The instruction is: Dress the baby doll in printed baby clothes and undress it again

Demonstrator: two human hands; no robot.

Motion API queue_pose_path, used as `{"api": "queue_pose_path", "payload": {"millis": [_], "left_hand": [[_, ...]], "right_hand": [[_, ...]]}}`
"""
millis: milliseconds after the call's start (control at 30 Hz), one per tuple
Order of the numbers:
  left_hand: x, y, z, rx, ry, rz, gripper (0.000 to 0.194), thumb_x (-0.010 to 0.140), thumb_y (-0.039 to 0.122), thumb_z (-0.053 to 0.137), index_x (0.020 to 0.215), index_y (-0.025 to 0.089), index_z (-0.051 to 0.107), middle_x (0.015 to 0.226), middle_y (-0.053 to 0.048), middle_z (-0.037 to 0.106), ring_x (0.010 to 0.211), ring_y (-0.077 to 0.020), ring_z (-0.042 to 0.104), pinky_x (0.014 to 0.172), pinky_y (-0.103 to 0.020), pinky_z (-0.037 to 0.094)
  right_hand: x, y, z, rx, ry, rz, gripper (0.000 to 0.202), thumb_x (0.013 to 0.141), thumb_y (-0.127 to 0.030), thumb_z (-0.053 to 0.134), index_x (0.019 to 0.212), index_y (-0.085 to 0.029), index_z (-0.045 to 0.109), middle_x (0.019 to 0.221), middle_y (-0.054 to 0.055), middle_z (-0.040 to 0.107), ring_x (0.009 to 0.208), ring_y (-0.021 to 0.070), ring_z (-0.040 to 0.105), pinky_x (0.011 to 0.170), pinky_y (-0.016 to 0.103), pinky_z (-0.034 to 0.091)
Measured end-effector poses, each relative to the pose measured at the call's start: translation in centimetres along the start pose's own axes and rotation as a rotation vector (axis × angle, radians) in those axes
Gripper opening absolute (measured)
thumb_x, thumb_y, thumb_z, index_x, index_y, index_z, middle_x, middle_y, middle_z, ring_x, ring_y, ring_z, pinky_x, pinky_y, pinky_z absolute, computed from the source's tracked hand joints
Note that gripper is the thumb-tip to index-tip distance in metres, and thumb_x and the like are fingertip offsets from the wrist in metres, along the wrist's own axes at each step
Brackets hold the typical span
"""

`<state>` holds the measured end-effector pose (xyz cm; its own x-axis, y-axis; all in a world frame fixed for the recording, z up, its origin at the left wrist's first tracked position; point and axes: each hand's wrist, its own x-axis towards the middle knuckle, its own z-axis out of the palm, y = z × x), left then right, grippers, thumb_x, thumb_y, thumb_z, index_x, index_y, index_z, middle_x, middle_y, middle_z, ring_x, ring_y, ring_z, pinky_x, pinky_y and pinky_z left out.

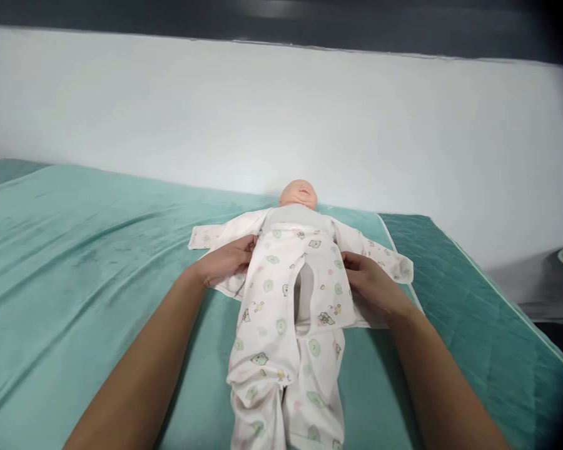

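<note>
A baby doll (298, 194) lies on its back, head toward the wall, on a green sheet. It wears a white long-sleeved baby shirt (248, 224), spread out beneath it. Printed white open-crotch baby pants (267, 284) cover its front from the chest down, over the legs. At the left side of the pants, my left hand (228, 259) is closed, fingers curled against the fabric edge. On the opposite side my right hand (370, 281) pinches the pants' edge, above a shirt flap (370, 315). Some fingertips of both hands are hidden by cloth.
The green sheet (98, 250) has folds on the left. A darker green quilted cover (473, 312) lies at the right, with a light piped edge. Behind the doll rises a white wall (281, 119) with a dark band on top.
</note>
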<state>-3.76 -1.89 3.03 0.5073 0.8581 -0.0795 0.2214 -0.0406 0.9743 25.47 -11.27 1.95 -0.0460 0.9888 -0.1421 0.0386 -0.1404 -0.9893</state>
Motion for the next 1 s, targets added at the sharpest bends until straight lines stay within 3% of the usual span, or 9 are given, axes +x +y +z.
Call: {"api": "queue_pose_path", "payload": {"millis": [100,267,400,600,700,867,1000], "left_hand": [[-0.1,-0.1,0.0,-0.072,-0.085,-0.034,0.032,0.064,0.025,0.071,0.095,0.021,0.064,0.082,-0.003,0.063,0.077,-0.0186,0.059,0.066,-0.031,0.05],[-0.2,0.1,0.3,-0.16,-0.111,-0.064,0.046,0.061,0.019,0.072,0.106,0.021,0.061,0.098,-0.006,0.066,0.089,-0.0218,0.062,0.071,-0.032,0.052],[-0.2,0.2,0.6,-0.189,-0.071,-0.107,0.04,0.064,0.019,0.071,0.102,0.022,0.061,0.11,-0.007,0.065,0.097,-0.0234,0.061,0.074,-0.033,0.052],[0.0,-0.1,0.6,-0.034,0.03,-0.061,0.035,0.061,0.024,0.074,0.094,0.021,0.064,0.087,-0.006,0.066,0.087,-0.0255,0.061,0.066,-0.033,0.049],[0.0,-0.3,0.6,-0.034,0.038,-0.054,0.035,0.061,0.025,0.075,0.094,0.021,0.064,0.086,-0.006,0.066,0.086,-0.0251,0.061,0.067,-0.033,0.049],[-0.1,-0.1,0.9,-0.241,-0.051,-0.087,0.043,0.066,0.021,0.074,0.107,0.024,0.062,0.108,-0.007,0.067,0.102,-0.0252,0.063,0.078,-0.036,0.054],[-0.2,0.0,1.3,-0.368,-0.068,-0.09,0.049,0.071,0.022,0.075,0.118,0.026,0.06,0.119,-0.007,0.066,0.109,-0.0253,0.063,0.084,-0.037,0.055]], "right_hand": [[-0.1,-0.1,0.6,0.064,0.043,0.0,0.036,0.068,-0.044,0.08,0.094,-0.02,0.072,0.081,0.006,0.073,0.078,0.0239,0.067,0.067,0.035,0.052],[-0.4,-0.2,1.4,0.142,0.046,0.036,0.044,0.068,-0.044,0.081,0.104,-0.02,0.073,0.082,0.007,0.075,0.08,0.0273,0.07,0.067,0.038,0.055],[-0.3,0.0,1.9,0.224,0.002,0.075,0.043,0.073,-0.041,0.078,0.11,-0.022,0.072,0.086,0.008,0.076,0.083,0.0278,0.071,0.068,0.039,0.056],[0.1,0.2,2.0,0.183,0.023,0.072,0.042,0.068,-0.04,0.081,0.105,-0.021,0.072,0.084,0.007,0.076,0.083,0.0285,0.071,0.068,0.039,0.056],[0.2,0.2,1.9,0.19,0.049,0.048,0.043,0.066,-0.036,0.082,0.104,-0.02,0.071,0.088,0.008,0.076,0.084,0.0288,0.071,0.069,0.039,0.057],[0.4,0.5,1.7,0.256,-0.006,0.04,0.044,0.065,-0.024,0.08,0.108,-0.025,0.068,0.092,0.005,0.075,0.086,0.0278,0.071,0.07,0.039,0.057],[0.7,1.0,1.9,0.235,0.081,0.044,0.042,0.068,-0.025,0.078,0.109,-0.028,0.069,0.089,0.005,0.075,0.085,0.0298,0.071,0.065,0.04,0.057]]}}
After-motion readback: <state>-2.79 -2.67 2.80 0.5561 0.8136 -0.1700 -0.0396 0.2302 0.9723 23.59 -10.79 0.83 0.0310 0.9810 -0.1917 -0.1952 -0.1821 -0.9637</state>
